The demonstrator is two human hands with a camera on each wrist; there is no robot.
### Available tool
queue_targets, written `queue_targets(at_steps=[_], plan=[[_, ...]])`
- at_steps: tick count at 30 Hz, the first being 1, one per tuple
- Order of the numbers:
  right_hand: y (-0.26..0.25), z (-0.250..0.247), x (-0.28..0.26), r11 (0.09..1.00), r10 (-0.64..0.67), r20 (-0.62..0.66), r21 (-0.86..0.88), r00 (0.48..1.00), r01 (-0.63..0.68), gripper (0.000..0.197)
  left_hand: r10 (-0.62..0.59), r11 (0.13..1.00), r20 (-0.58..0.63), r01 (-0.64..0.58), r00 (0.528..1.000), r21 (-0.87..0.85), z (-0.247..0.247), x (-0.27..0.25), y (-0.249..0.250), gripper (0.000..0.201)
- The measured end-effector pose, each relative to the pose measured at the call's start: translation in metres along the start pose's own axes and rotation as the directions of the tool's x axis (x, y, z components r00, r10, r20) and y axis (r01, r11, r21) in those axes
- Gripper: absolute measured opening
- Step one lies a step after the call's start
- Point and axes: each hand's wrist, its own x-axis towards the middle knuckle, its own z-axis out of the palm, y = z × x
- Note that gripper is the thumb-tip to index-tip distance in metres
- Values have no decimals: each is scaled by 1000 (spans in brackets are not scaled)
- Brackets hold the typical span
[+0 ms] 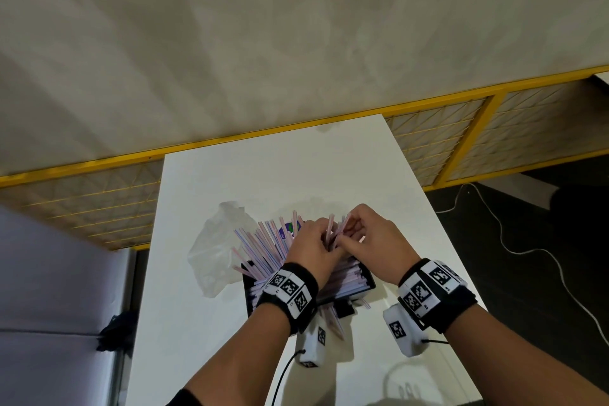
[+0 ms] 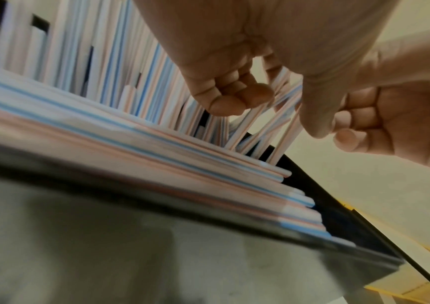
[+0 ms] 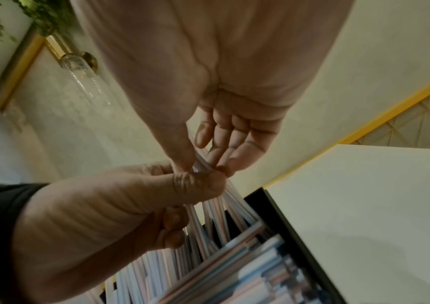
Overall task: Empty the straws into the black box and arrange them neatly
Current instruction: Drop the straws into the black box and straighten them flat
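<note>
Together, two hands [image 1: 342, 241] on striped straws [image 1: 260, 241]; one black box [image 1: 365, 277]

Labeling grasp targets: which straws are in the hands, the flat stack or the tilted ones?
The tilted striped straws, pinched by left hand and right hand above the black box. The flat stack lies untouched.

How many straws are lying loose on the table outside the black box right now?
2 that I can see: one straw on the table by the black box's near right corner, another straw sticking out under the left hand's wrist. The arms may hide more.
</note>
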Motion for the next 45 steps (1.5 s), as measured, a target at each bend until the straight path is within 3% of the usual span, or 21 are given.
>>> queue_targets(at_steps=[4,6,8,12,15,18,23,28,32,35,39,45], plan=[[-10,0,-3,996,-84,22,27,996,83,21,-19,994,5,18,1000,111,4,3,-1,14],[-15,0,-5,991,-134,54,15,989,134,19,-97,987,10,95,995,129,7,5,-3,17],[-20,0,-5,987,-162,54,22,985,161,19,-196,978,14,194,981,76,10,7,-4,18],[-20,-3,-8,988,-150,-78,15,986,151,22,-233,970,-8,232,972,-78,7,9,-6,19],[-10,-8,-9,996,-86,-180,-17,980,84,22,-174,979,-59,166,983,-122,2,5,-2,33],[-2,-7,-9,1000,-4,-149,9,989,5,14,-111,986,-98,98,989,-135,-2,2,4,37],[-4,1,-12,996,-14,-30,87,999,17,21,31,998,-71,-26,997,65,-8,1,9,19],[-6,2,-19,994,-33,10,102,999,31,24,10,999,-38,-8,999,40,-14,0,10,10],[2,1,-30,974,-134,-17,-188,991,128,26,-40,999,-40,42,998,31,-18,0,12,12],[13,7,-44,933,-174,93,-304,980,194,24,-27,996,-36,30,999,89,-24,-1,15,9],[29,23,-59,868,-173,270,-413,947,276,45,16,989,-20,-12,1000,150,-40,-4,26,13],[34,36,-60,759,-79,345,-587,935,280,56,7,986,-26,-3,1000,167,-63,-16,42,18]])
